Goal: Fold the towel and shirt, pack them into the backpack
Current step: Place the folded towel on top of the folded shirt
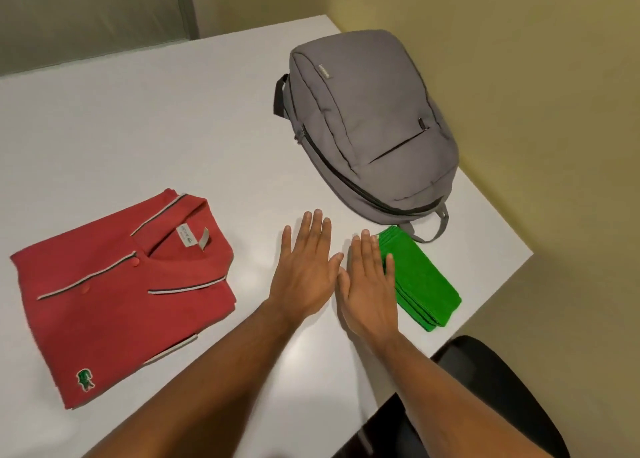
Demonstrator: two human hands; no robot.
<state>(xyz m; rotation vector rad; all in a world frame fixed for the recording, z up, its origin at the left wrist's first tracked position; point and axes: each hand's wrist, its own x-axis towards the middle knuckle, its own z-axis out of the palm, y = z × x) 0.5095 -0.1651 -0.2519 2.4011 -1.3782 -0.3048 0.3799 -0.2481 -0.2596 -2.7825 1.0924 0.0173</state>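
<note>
While flat hands hover, folded terry towel (420, 281) lies rectangular.

You see soft, warm indoor light from above; a pale glare patch on the white table (214, 139), faint shadows, wide-angle bending at edges.

Folded clothes and a closed backpack on a white table (145, 121), both hands flat between them.

The left hand (304, 270) and right hand (367, 284) lie palm-down, fingers straight, side by side. The right hand's fingers overlap the folded green towel (426, 284). The folded red polo shirt (121, 291) lies to the left; the grey fabric backpack (370, 125) lies behind the towel.
</note>
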